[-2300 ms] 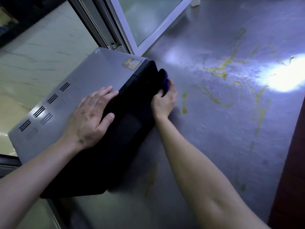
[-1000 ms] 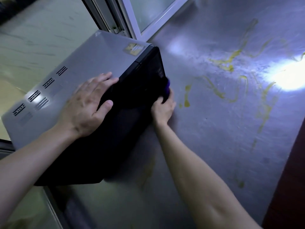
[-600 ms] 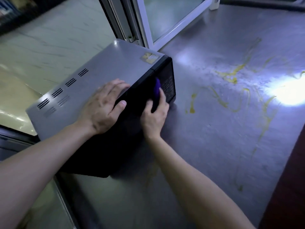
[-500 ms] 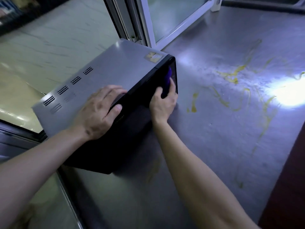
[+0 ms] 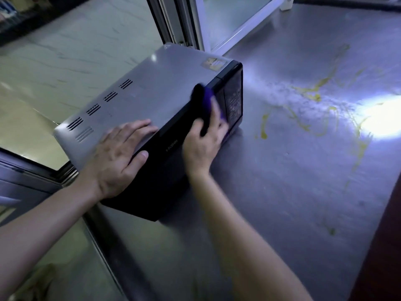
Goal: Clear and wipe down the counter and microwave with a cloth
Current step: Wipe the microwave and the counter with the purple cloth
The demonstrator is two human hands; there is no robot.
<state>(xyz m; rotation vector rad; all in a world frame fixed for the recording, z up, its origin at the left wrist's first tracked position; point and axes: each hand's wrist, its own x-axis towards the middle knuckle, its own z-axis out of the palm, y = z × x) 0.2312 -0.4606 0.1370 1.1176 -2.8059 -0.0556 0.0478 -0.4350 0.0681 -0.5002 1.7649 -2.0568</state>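
— Two hands at work; which has the cloth [image 5: 207,101]?
— The right hand [image 5: 201,144]. Its fingers are curled round the purple cloth and press it against the dark front of the microwave [image 5: 152,101], just beside the keypad [image 5: 234,103].
— And the left hand [image 5: 117,157]?
— Flat on the grey top near the front edge, fingers straight, thumb over the edge. It clamps nothing, only steadies.
— Where does the microwave stand?
— On the steel counter [image 5: 282,203], near the window frame [image 5: 195,22], with yellow smears [image 5: 312,95] apart to its right.
— How will things handle?
— The cloth looks soft and limp, best bunched in the palm. The microwave is likely heavy and stiff, yet may slide on smooth steel, so bracing from above seems wise.
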